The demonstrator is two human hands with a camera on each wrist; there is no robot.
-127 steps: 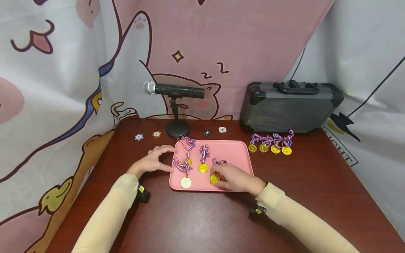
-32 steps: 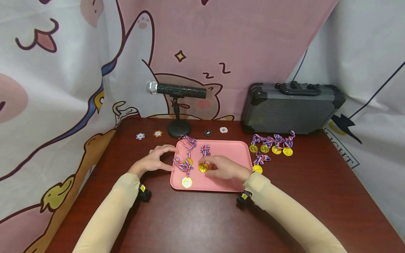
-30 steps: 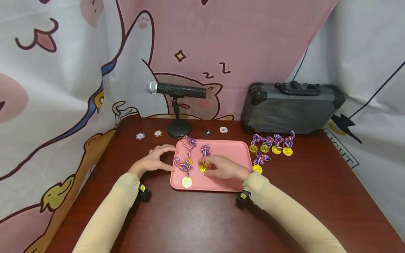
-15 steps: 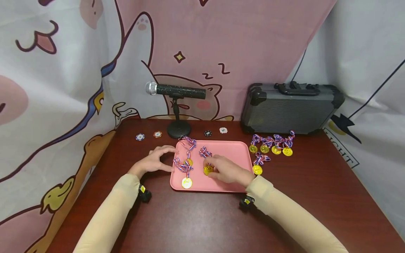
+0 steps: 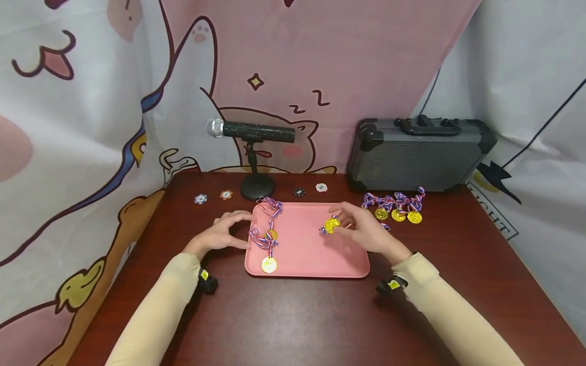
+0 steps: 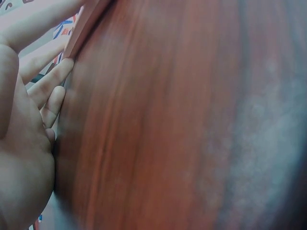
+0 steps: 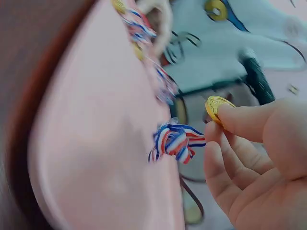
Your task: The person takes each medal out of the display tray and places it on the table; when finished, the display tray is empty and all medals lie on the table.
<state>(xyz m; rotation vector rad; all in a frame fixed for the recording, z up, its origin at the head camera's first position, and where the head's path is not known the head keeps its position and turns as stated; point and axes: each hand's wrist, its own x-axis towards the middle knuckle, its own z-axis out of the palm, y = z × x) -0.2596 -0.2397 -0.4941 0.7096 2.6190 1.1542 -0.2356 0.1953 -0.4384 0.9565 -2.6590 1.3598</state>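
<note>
My right hand (image 5: 366, 229) pinches a gold medal (image 5: 332, 225) between thumb and fingers over the right part of the pink tray (image 5: 302, 259). Its bunched red, white and blue ribbon (image 7: 172, 141) hangs from the medal in the right wrist view. At the tray's left edge rests my left hand (image 5: 220, 234), fingers spread and thumb apart, fingertips at the rim. Two more medals lie on the tray's left side: a front one (image 5: 269, 264), and a back one (image 5: 272, 235) partly covered by ribbon.
Right of the tray, several medals (image 5: 398, 215) lie in a row before a grey hard case (image 5: 421, 157). Another medal's ribbon (image 5: 384, 227) peeks out behind my right hand. A microphone on a stand (image 5: 257, 185) and poker chips (image 5: 226, 194) are behind the tray.
Over the last seconds, one medal went from the tray to the table at right. Since half a second ago, my right hand has lifted another medal rightward. The left hand has stayed put.
</note>
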